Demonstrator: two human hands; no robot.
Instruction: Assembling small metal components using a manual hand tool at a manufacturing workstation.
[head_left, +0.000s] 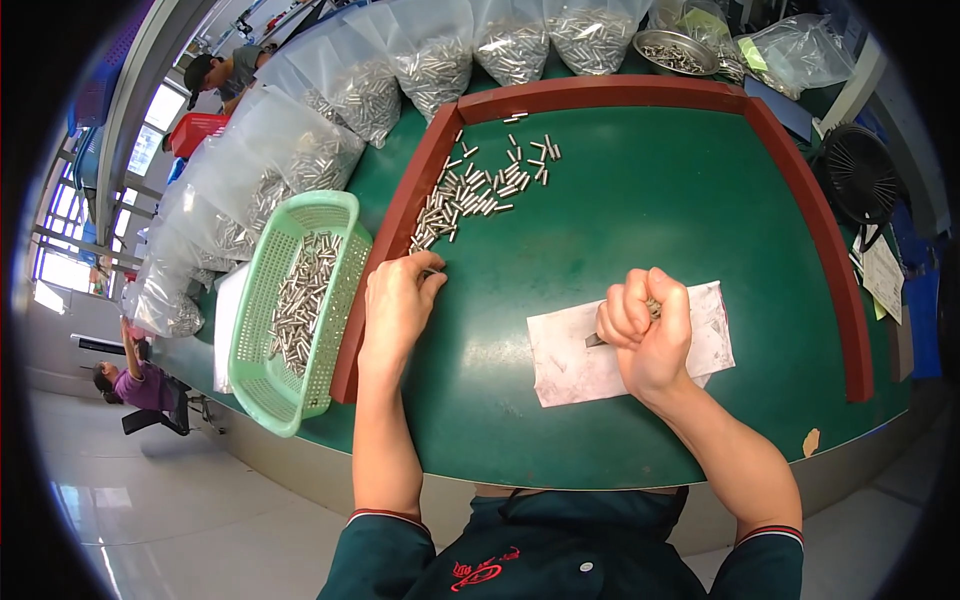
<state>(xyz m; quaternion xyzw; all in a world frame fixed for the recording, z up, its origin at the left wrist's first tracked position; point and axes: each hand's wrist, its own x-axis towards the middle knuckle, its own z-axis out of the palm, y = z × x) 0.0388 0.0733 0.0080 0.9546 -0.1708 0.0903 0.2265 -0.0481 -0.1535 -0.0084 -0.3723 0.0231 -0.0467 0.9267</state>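
Observation:
Small shiny metal pins [475, 192] lie loose on the green tabletop [480, 330], by the left wooden rail. Just below this pile is my left hand [400, 295], its fingers curled in and thumb against them; a small dark sliver shows at the fingertips, too little to name. My right hand [650, 330] is closed in a fist over a stained white cloth or paper [560, 365]. It grips a tool with a tan, wrapped-looking handle [654, 309]; a short dark flat tip [595, 341] sticks out on the other side of the fist.
Dark red wooden rails [600, 92] border the work area. Left of them stands a green plastic basket [250, 345] of pins. Clear bags of pins [430, 70] line the back and left. A metal bowl [676, 52] and black fan [858, 175] sit right. Two people are farther off.

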